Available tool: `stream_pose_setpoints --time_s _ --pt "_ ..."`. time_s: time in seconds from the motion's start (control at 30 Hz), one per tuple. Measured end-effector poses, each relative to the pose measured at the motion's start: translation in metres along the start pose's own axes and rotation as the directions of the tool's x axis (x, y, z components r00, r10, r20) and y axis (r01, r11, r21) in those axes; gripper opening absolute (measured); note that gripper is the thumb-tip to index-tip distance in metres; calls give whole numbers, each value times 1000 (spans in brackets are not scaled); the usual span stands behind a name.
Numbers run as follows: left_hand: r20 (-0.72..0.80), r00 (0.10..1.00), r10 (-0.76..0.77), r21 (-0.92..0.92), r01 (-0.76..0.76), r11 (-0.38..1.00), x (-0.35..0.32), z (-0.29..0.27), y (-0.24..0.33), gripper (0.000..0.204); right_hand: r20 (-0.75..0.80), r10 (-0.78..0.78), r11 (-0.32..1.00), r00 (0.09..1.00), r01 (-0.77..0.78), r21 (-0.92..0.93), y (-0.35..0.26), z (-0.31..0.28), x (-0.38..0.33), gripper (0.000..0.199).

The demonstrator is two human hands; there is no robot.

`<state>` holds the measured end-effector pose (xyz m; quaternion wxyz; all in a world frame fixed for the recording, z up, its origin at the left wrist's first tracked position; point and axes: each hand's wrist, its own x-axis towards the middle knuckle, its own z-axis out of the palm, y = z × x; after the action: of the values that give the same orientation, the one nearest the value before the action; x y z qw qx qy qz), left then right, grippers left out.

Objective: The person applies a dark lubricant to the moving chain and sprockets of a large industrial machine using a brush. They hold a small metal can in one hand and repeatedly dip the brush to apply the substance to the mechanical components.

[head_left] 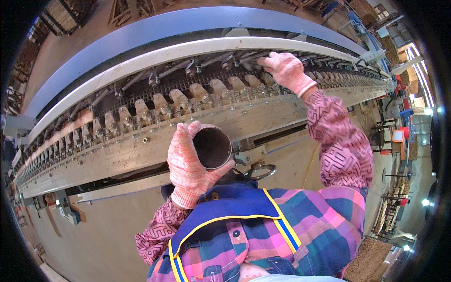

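Note:
My left hand (pixel 187 164), in a pale pink knitted glove, is wrapped round a round open-topped metal can (pixel 226 137). Its inside looks dark and its mouth faces up toward me. My right hand (pixel 287 71), gloved alike, reaches out over the long machine's chain bed (pixel 183 79). Its fingers are closed together near the bed, and a blurred greyish shape at their tips is too unclear to name. Just below that hand runs a row of metal tabs (pixel 218 88), bolted along the near side of the bed.
A pale beam (pixel 263 115) forms the machine's near side, with a handwheel (pixel 263 172) below it. Along the far side run a white rail (pixel 188 50) and a blue-grey beam (pixel 155 35). Stacked materials and an orange-and-white object (pixel 398 136) stand to the right.

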<state>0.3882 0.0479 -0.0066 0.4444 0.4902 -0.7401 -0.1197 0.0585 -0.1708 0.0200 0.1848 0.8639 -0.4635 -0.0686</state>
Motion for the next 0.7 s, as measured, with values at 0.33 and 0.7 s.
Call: stream_pose_setpoints --time_s 0.33,0.7 --pt "2 1000 -22 -39 22 999 -2 -1 -1 134 -98 47 995 994 -54 -78 17 22 -21 26" --pt "4 998 -66 -53 66 996 -8 1 -4 127 129 71 993 989 -82 82 -14 13 -12 35"
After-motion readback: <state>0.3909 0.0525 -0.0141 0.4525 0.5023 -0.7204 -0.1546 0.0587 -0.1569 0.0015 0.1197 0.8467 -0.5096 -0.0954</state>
